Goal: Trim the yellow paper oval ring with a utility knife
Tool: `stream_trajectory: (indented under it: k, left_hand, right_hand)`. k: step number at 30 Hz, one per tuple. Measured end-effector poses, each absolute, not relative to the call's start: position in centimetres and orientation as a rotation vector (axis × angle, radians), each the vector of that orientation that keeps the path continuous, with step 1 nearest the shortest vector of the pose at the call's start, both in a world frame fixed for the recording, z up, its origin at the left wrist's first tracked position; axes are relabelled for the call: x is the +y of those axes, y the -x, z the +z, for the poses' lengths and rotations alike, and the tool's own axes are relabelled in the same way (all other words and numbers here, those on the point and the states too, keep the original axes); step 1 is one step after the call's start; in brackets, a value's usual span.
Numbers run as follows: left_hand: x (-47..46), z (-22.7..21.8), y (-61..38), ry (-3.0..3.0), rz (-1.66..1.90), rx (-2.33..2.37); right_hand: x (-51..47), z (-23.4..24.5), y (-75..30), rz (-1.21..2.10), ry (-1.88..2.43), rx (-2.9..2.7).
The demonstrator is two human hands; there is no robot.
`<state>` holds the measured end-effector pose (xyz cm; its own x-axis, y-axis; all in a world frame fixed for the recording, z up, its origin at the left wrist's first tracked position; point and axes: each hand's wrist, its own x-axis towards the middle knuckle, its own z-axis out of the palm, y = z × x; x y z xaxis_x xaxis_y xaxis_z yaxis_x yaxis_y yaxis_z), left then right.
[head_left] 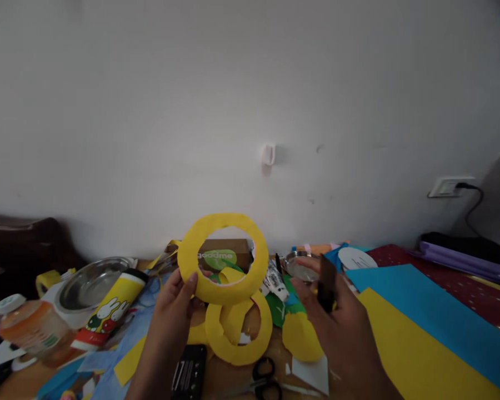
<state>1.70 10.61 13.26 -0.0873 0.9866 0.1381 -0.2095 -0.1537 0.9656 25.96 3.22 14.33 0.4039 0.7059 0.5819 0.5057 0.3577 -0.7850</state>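
Observation:
Pinched at its lower left edge, a large yellow paper ring [259, 253] is held up by my left hand [173, 303]. My right hand [345, 328] is raised to the right of the ring, apart from it. A dark, slim object [327, 283] is held in it; its exact kind is unclear. Below the raised ring, a smaller yellow ring [237, 355] lies on the table. A round yellow paper piece [298, 336] is near my right hand. Black-handled scissors [266, 380] lie at the front, beside a black device [189, 369].
Blue sheet [420, 300] and yellow sheet [400, 350] spread across the right. At left stand a metal bowl [94, 286], an orange bottle [35, 328] and a rabbit-print tube [108, 311]. A brown box [241, 250] sits against the wall [170, 122].

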Motion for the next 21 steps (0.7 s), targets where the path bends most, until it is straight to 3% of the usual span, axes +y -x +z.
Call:
stream_trajectory:
  k: [4, 9, 16, 21]
  left_hand:
    - [10.4, 12.9, -1.5, -1.149, 1.321, 1.008]
    - [10.2, 12.9, -1.3, -1.16, 1.092, 1.03]
    - [10.3, 13.1, -1.4, -1.105, 1.199, 1.02]
    - [10.2, 13.2, -1.9, -0.869, 1.212, 0.809]
  right_hand:
    - [4.2, 13.4, -25.8, 0.448, 1.371, -1.266]
    - [4.5, 13.4, -25.6, 0.536, 1.355, -1.248]
    - [4.3, 13.5, -25.9, 0.66, 1.316, -1.356]
    - [4.0, 13.0, -25.9, 1.078, 0.97, -1.243]
